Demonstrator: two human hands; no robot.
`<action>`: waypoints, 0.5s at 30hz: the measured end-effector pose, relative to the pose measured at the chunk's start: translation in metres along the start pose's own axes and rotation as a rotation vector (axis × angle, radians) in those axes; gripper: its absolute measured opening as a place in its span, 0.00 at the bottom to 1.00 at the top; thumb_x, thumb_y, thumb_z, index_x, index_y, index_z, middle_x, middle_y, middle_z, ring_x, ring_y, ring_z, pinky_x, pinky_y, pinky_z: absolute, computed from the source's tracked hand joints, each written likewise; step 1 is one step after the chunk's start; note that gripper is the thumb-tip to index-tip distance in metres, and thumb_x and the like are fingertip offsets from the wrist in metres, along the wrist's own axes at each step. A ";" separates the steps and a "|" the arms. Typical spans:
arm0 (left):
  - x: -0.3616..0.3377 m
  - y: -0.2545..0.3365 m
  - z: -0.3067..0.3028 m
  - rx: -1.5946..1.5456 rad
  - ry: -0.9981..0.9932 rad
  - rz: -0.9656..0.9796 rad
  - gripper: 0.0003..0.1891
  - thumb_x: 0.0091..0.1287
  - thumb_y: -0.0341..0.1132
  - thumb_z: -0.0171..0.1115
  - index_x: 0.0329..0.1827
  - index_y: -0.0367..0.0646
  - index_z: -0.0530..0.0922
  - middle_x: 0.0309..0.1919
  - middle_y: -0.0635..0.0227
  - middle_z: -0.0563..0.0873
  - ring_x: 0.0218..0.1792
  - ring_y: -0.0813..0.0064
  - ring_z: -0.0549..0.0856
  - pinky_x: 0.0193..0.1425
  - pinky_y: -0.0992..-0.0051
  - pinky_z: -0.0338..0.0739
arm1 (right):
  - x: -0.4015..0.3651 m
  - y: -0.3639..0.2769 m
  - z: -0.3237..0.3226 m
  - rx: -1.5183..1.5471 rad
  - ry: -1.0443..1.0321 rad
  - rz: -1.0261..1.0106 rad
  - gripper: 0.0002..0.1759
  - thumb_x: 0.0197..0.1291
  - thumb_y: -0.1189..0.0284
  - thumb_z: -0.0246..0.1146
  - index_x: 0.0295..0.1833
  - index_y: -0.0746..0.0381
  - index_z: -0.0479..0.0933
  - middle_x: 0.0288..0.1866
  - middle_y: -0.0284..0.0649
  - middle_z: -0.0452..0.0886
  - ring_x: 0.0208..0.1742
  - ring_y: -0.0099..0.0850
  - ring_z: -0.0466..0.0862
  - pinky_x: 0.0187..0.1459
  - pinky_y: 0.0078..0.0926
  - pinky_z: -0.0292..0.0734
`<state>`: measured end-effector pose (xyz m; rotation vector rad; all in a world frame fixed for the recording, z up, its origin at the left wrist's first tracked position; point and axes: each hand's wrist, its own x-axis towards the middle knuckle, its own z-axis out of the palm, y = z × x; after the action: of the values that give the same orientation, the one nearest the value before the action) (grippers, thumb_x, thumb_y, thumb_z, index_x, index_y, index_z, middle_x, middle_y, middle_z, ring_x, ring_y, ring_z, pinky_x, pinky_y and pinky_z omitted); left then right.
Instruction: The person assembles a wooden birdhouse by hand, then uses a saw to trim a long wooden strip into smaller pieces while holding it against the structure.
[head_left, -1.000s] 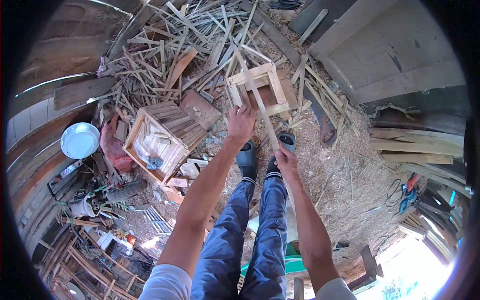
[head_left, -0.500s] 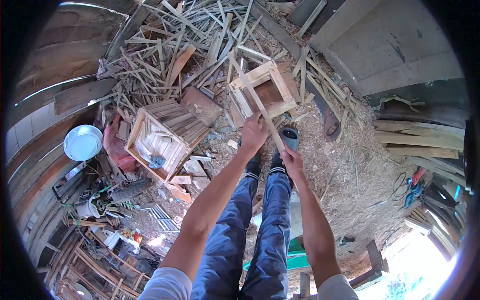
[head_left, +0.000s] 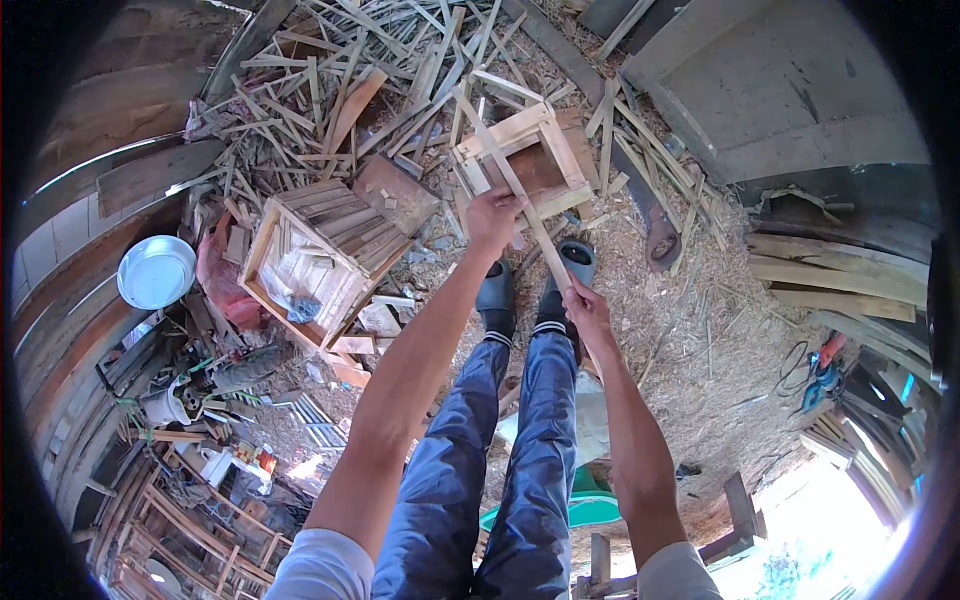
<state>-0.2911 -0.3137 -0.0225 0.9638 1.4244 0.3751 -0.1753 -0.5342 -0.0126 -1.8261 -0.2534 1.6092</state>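
A long thin wooden strip runs at a slant between my hands, its far end over a small wooden frame on the ground. Around the middle of the strip my left hand is closed, fingers wrapped on it. At the near end my right hand grips the same strip with thumb and fingers. Just beneath the strip are my shoes. The frame has an open top, and a brown board shows inside it.
A slatted wooden crate with plastic inside lies at left, near a metal basin. Scrap wood strips pile up ahead. Stacked boards and a blue power tool are at right. A green plastic item lies behind my legs.
My left hand has shifted slightly left and up along with the strip. My right hand still holds the near end, and the camera view has moved a little.
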 end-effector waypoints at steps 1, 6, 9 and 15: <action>0.003 -0.003 0.000 -0.067 -0.023 0.014 0.10 0.61 0.30 0.68 0.43 0.34 0.83 0.33 0.66 0.87 0.31 0.79 0.84 0.34 0.77 0.79 | 0.000 0.000 0.002 0.030 0.005 -0.002 0.24 0.70 0.63 0.58 0.69 0.52 0.70 0.32 0.28 0.75 0.30 0.17 0.71 0.32 0.14 0.71; 0.005 0.011 0.006 -0.090 -0.015 -0.070 0.10 0.57 0.23 0.68 0.42 0.30 0.83 0.31 0.62 0.88 0.29 0.77 0.86 0.32 0.78 0.81 | -0.006 0.005 0.005 0.052 0.018 -0.005 0.24 0.69 0.63 0.59 0.69 0.53 0.70 0.34 0.29 0.77 0.31 0.16 0.73 0.33 0.14 0.72; 0.008 0.006 0.008 -0.078 0.015 -0.086 0.10 0.58 0.24 0.68 0.41 0.28 0.83 0.31 0.60 0.87 0.30 0.74 0.87 0.35 0.77 0.84 | -0.014 -0.012 0.012 0.035 0.020 0.028 0.24 0.69 0.63 0.59 0.69 0.55 0.71 0.35 0.32 0.79 0.30 0.17 0.74 0.33 0.15 0.73; 0.012 0.005 0.007 -0.146 -0.006 -0.089 0.09 0.58 0.23 0.68 0.41 0.28 0.82 0.32 0.60 0.87 0.31 0.73 0.87 0.35 0.75 0.86 | -0.017 -0.014 0.022 0.103 0.039 0.038 0.25 0.68 0.65 0.61 0.69 0.57 0.70 0.37 0.28 0.78 0.33 0.16 0.73 0.33 0.14 0.70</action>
<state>-0.2809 -0.3040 -0.0277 0.7806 1.4090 0.4036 -0.1955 -0.5256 0.0093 -1.7914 -0.1168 1.5816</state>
